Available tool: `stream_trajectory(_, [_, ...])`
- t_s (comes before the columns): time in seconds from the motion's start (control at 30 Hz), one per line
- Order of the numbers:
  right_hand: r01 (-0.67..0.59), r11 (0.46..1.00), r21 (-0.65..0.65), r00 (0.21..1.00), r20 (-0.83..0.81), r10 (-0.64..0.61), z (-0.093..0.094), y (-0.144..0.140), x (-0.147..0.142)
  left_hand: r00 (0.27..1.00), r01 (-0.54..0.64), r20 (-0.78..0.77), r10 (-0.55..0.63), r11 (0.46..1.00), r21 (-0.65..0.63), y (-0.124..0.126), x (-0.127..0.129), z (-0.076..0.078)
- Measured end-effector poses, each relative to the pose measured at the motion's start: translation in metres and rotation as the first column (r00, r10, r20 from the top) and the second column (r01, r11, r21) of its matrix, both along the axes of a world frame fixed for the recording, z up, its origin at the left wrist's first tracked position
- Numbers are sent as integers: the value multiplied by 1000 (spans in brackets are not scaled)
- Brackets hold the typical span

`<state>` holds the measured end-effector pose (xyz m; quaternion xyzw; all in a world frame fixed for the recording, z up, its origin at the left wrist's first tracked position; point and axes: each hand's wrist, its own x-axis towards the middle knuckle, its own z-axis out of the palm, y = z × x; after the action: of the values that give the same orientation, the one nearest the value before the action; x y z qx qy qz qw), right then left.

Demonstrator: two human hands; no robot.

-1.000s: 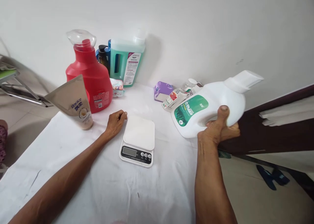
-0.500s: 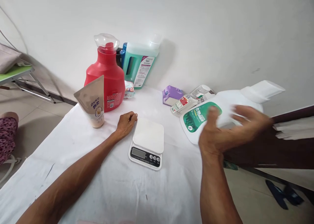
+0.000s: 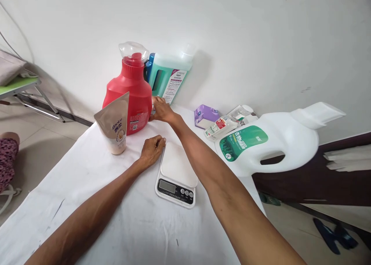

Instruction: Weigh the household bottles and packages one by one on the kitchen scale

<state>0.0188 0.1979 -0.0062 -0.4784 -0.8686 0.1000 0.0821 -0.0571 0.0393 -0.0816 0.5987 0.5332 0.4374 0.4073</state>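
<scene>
- Step in hand, as I read it: fetching the next item for the scale. The right hand [image 3: 161, 109] is stretched across the tabletop [image 3: 121, 222] to a small packet [image 3: 152, 103] at the foot of the red detergent bottle [image 3: 129, 94].
- Right-hand fingers [image 3: 156, 102]: loosely spread and laid on or at the packet. Can't tell if they have closed on it; the hand hides most of it.
- The packet sits between the red bottle and the teal jug [image 3: 168, 77], near the wall and well apart from the scale.
- Left hand [image 3: 152, 151]: loose fist, knuckles down on the cloth, touching the left edge of the kitchen scale [image 3: 177, 175]. It holds nothing.
- The scale platform is bare; the display reading is too small to make out.
- Next move likely calls for: pinching the packet firmly, drawing it clear of the red bottle without knocking it, and carrying it back over the platform.
- Right arm pose: nearly straight, passing diagonally over the scale's right side.
- White detergent bottle [image 3: 272, 141] lies on its side at the right tabletop edge, with no hand on it.
- Beige tube [image 3: 114, 123] stands cap-down, left of the left hand.
</scene>
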Motion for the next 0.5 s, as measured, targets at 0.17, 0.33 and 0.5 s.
stream_trajectory(0.17, [29, 997, 76, 996, 85, -36, 2, 10, -13, 1000, 4, -13, -4, 1000, 3, 0, 0, 2])
stream_trajectory(0.33, [62, 990, 128, 990, 116, -77, 3, 8, -13, 1000, 0, -16, 0, 1000, -3, -1, -1, 6])
stream_trajectory(0.5, [85, 986, 146, 986, 133, -105, -1, 4, -11, 1000, -5, -25, 5, 1000, 4, 0, 0, 6])
